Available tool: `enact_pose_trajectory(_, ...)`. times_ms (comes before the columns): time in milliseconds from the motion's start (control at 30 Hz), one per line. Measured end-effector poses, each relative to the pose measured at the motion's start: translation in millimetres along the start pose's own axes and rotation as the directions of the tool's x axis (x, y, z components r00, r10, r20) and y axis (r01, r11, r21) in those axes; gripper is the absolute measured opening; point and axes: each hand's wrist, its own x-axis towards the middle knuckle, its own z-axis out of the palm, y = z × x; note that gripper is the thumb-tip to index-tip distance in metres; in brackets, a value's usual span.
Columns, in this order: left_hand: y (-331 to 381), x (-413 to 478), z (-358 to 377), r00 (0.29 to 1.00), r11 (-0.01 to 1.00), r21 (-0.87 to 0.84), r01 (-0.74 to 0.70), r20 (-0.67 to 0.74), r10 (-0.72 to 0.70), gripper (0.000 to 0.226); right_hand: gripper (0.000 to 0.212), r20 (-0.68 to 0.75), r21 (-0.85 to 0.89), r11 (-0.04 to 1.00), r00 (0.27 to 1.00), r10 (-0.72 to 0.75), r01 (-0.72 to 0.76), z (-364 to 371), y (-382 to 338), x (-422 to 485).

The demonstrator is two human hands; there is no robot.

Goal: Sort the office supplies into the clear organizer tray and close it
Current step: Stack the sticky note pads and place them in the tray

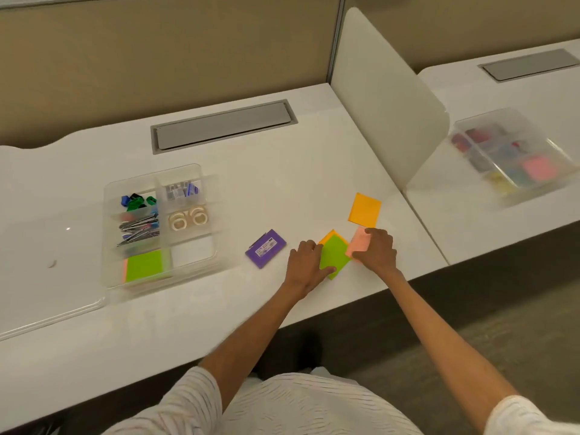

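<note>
Lid (56, 304): lies flat at the near left of the desk (194, 321), just beside the tray; not yet on.

Left hand (306, 265): curls round the left edge of the green pad (335, 257), thumb on the near edge, fingers on the far one, pinching it against the desk.

Under the green pad: second orange pad (327, 237), only a corner showing; stacked, not squared up.

Right hand (376, 250): curls over the pink pad (357, 244), fingertips on the far edge and thumb at the near corner, pressing it toward the green one.

Purple box (265, 248): rests flat and untouched, between the hands and the tray.

Tray (106, 233): sits well apart to the left; holds clips, tape rolls and another green pad in the near left compartment, with the near right compartment looking bare.

Lone orange pad (364, 209): lies flat just beyond the right hand, touched by nothing.

Likely step: gathering the loose pads into one stack.

Risk, stack: could skew or shed the lower pad on lifting — caused by misaligned edges and a grip on the top pad only.

Risk, desk edge: could drop a pad to the floor if dragged nearward.

Risk, closing: could leave the lid proud if the pads pile too high in one compartment.
</note>
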Motion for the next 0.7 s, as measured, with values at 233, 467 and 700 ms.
enact_pose_trajectory(233, 18, 6, 18, 0.99, 0.988, 0.062, 0.142, -0.003, -0.143, 0.068, 0.095, 0.067, -0.14, 0.99, 0.998, -0.014, 0.023, -9, 17, 10)
enact_pose_trajectory(467, 21, 18, 12, 0.973, 0.974, 0.009, 0.228, 0.042, -0.228, 0.08, 0.094, 0.103, -0.149, 0.989, 0.995, 0.001, 0.015, -16, 18, 22)
enact_pose_trajectory(700, 28, 16, 5, 0.973, 0.971, -0.07, 0.229, 0.056, -0.226, 0.062, 0.071, 0.199, -0.023, 0.999, 0.98, -0.019, 0.024, -20, 16, 31)
